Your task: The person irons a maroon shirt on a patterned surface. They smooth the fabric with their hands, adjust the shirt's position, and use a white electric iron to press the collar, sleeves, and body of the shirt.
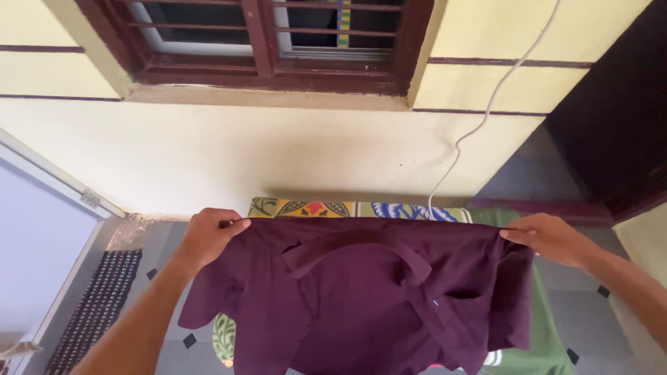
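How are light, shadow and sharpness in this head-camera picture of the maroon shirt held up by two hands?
Head view: soft, even daylight with no glare; the maroon shirt held by the left hand and right hand looks sharp; a faint shadow lies on the cream wall above the patterned cloth; wide-angle lens tilts the window frame.

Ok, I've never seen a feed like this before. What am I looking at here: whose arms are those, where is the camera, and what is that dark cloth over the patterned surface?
There is no machine here. The single picture comes from a camera worn on a person's head, looking down and forward at their own two bare arms. The left hand and the right hand each pinch a top corner of a dark purple collared cloth shirt, holding it spread out and hanging in front of the person. Beneath it lies a padded surface with a colourful patterned cover, pushed against a cream wall, with green fabric at its right side. A thin white cable hangs down the wall, under a brown-framed window.
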